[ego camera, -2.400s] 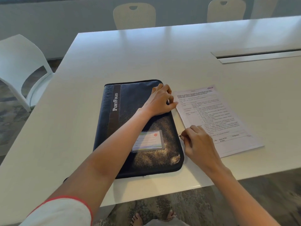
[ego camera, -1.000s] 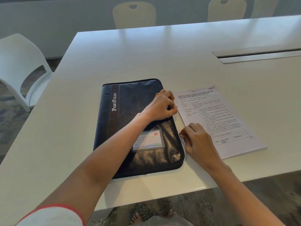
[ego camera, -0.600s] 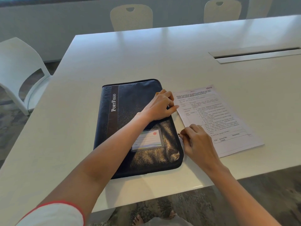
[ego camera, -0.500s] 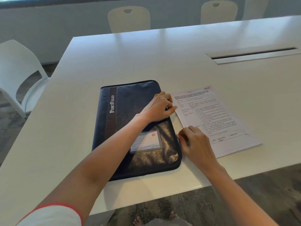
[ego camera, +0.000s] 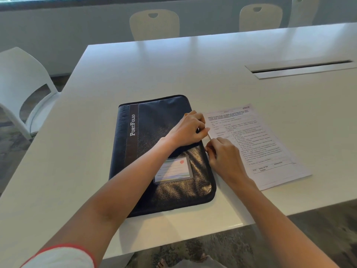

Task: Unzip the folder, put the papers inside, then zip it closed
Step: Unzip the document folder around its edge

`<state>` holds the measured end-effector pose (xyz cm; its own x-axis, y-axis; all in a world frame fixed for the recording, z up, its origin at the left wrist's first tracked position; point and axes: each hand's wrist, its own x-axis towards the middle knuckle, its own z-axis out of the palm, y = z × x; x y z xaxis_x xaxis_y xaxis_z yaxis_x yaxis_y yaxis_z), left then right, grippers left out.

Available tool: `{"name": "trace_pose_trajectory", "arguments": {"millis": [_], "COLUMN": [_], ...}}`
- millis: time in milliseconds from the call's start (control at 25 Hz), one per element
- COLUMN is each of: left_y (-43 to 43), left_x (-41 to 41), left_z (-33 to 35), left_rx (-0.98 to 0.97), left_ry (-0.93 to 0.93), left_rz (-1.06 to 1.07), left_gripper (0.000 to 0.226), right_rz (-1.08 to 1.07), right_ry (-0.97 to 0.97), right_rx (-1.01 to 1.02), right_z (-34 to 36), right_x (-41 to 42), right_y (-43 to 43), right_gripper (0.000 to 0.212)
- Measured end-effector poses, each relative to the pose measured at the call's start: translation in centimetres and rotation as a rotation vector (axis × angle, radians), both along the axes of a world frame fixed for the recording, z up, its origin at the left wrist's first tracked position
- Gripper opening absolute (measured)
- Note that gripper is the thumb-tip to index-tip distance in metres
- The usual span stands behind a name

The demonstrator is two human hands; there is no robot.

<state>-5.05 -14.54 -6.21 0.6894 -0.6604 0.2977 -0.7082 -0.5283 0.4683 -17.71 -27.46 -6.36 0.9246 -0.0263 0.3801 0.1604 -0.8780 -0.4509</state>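
A dark navy zip folder (ego camera: pixel 152 124) marked "PortFolio" lies flat and closed on the white table (ego camera: pixel 193 64), with a card window near its front. My left hand (ego camera: pixel 188 130) rests on its right side, fingers curled at the right edge, holding it down. My right hand (ego camera: pixel 224 159) sits against that same edge just nearer to me, fingertips pinched together where the zipper runs; the pull itself is hidden by the fingers. A printed sheet of papers (ego camera: pixel 258 144) lies flat on the table right of the folder, partly under my right hand.
A long cable slot (ego camera: pixel 301 68) is set into the table at the far right. A white chair (ego camera: pixel 21 84) stands at the left and two more chairs (ego camera: pixel 154 24) (ego camera: pixel 259 16) at the far side. The table's front edge (ego camera: pixel 193 236) runs just below the folder.
My right hand has slid a little away from me along the folder's right edge, closer to my left hand. The left hand, folder and papers stay in place.
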Motion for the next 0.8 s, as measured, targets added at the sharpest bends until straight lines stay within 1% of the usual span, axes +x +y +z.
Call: {"name": "trace_pose_trajectory", "arguments": {"millis": [120,360,560,800], "left_y": [0.1,0.8,0.3,0.2], "left_x": [0.3,2.4,2.5,2.2], "left_z": [-0.1,-0.4,-0.9,-0.3], "left_rx": [-0.004,-0.005,0.023,0.049], "left_ry": [-0.001,0.028,0.056,0.029], "left_rz": [0.001,0.059,0.047,0.032], "left_gripper": [0.03,0.034,0.03,0.031], "right_rz": [0.007,0.115,0.125,0.114], "right_ry": [-0.004,0.033,0.056,0.058], "right_rx": [0.009,-0.051,-0.045,-0.03], "right_z": [-0.1,0.0,-0.3,-0.3], "right_x": [0.5,-0.8,-3.0,-3.6], "right_y": [0.1,-0.7,-1.0,-1.2], "right_gripper": [0.009,0.007,0.003,0.004]}}
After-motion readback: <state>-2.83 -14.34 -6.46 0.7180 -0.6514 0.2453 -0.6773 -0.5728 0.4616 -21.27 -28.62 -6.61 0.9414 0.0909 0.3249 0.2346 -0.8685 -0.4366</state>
